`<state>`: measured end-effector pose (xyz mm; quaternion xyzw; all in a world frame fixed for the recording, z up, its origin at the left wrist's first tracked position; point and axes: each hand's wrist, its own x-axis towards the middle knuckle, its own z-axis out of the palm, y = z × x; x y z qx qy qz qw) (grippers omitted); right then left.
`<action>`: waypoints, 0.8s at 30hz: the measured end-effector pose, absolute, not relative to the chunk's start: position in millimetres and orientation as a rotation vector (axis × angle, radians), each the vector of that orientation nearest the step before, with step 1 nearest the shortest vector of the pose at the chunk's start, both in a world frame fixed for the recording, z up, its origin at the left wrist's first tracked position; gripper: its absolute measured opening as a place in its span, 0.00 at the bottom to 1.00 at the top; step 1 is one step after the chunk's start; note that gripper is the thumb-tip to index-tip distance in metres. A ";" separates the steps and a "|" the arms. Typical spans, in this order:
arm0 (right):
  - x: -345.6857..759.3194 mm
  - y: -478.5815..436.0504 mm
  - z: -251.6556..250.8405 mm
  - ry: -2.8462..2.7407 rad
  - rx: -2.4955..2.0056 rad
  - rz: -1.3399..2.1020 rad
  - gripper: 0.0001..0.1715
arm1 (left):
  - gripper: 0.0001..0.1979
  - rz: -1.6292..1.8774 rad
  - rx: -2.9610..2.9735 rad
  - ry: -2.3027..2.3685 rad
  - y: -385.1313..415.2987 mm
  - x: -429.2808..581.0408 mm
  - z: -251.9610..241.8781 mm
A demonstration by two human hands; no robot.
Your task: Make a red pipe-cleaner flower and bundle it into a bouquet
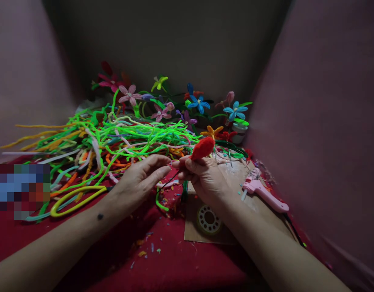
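The scene is dimly lit; the back wall (180,36) is sunk in shadow, and the left edge is partly pixelated.

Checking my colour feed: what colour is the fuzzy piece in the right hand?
Red: the fuzzy piece in the right hand shows best in the head view.

The bud (203,148) looks fuzzy, the glue gun (266,195) smooth plastic.
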<state>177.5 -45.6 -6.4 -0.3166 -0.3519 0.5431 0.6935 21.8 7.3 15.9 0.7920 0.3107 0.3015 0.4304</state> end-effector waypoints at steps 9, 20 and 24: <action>175.1 -45.9 -1.3 -0.466 -0.632 1.226 0.05 | 0.16 0.821 1.888 0.595 -1.8 60.3 26.3; 173.1 -44.9 -3.9 -0.176 -0.651 1.297 0.05 | 0.12 1.399 2.798 0.598 1.7 70.8 0.0; 172.1 -44.8 -7.3 -0.203 -0.682 1.235 0.10 | 0.07 1.415 2.781 0.573 1.4 71.2 -1.0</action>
